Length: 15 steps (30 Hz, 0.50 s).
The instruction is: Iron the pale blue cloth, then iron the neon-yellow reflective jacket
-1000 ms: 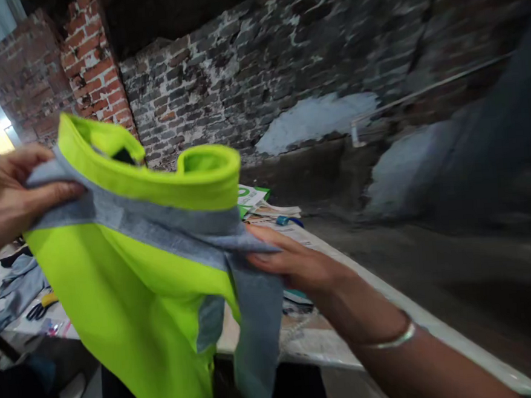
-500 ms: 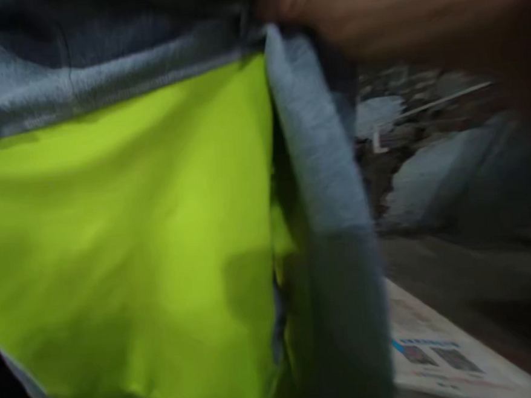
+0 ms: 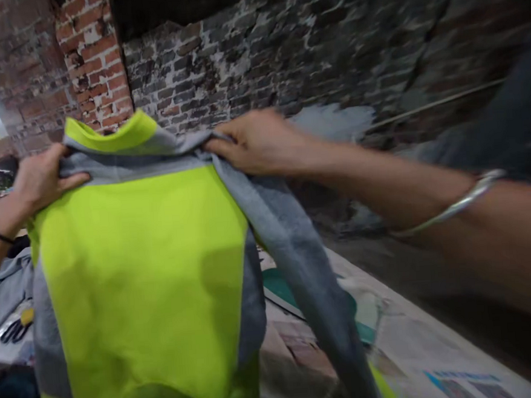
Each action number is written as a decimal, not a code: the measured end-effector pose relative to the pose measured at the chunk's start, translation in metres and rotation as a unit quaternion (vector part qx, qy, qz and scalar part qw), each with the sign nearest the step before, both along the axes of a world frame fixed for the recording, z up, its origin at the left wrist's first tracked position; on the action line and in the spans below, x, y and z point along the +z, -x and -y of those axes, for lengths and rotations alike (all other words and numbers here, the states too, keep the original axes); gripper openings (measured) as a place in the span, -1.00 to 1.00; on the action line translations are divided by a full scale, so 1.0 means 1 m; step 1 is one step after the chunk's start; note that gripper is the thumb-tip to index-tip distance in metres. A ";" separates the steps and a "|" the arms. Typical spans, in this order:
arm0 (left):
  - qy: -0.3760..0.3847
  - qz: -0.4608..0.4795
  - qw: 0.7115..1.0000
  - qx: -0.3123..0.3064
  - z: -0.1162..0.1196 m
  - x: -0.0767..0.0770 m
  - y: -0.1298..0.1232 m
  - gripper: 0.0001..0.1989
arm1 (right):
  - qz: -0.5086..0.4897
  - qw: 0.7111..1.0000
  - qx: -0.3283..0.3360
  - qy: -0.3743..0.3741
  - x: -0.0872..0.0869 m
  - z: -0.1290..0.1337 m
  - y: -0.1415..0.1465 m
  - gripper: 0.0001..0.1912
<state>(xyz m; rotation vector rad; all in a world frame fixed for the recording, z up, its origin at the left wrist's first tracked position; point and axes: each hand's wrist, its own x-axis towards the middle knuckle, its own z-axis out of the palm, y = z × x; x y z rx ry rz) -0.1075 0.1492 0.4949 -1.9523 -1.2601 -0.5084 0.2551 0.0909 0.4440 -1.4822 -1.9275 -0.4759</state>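
Neon-yellow and grey, the limp, curved-collared top [image 3: 146, 250] is hanging before me; my left hand [image 3: 41, 176] and right hand [image 3: 255, 142] are pinching its shoulders, nearly closed. Behind, a pale table [image 3: 414, 313] is fronting rough brick wall [image 3: 255, 57].

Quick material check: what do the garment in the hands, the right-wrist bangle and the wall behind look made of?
Garment: matte fabric, possibly sweatshirt knit; soft folds, mottled grey panels. Bangle: likely polished metal; silvery with bright highlights. Wall: rough, worn brick; courses and pale mortar show.
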 end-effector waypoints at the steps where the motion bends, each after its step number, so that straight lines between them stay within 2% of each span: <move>1: 0.028 -0.004 1.000 -0.007 -0.027 -0.018 -0.003 -0.26 | 0.004 1.000 -0.002 0.025 -0.019 -0.025 -0.004 -0.66; 3: 0.089 0.001 0.996 -0.008 -0.080 -0.066 -0.010 -0.36 | 0.023 0.997 -0.010 0.072 -0.065 -0.074 -0.008 -0.68; 6: 0.217 0.003 0.976 -0.029 -0.145 -0.160 -0.025 -0.45 | 0.066 0.978 -0.096 0.171 -0.146 -0.133 -0.005 -0.67; 8: 0.271 -0.004 0.961 -0.045 -0.171 -0.227 -0.033 -0.52 | 0.125 0.957 -0.091 0.248 -0.203 -0.161 -0.002 -0.69; 9: 0.300 -0.005 0.953 -0.052 -0.180 -0.259 -0.036 -0.55 | 0.161 0.948 -0.060 0.268 -0.230 -0.173 -0.001 -0.66; 11: 0.357 -0.006 0.931 -0.070 -0.189 -0.315 -0.038 -0.64 | 0.209 0.922 -0.019 0.326 -0.276 -0.191 -0.002 -0.51; 13: 0.406 0.009 0.910 -0.085 -0.194 -0.354 -0.036 -0.67 | 0.211 0.910 0.013 0.357 -0.310 -0.208 -0.007 -0.46; 15: 0.441 0.046 0.892 -0.088 -0.203 -0.376 -0.032 -0.66 | 0.169 0.907 0.046 0.383 -0.327 -0.227 -0.013 -0.59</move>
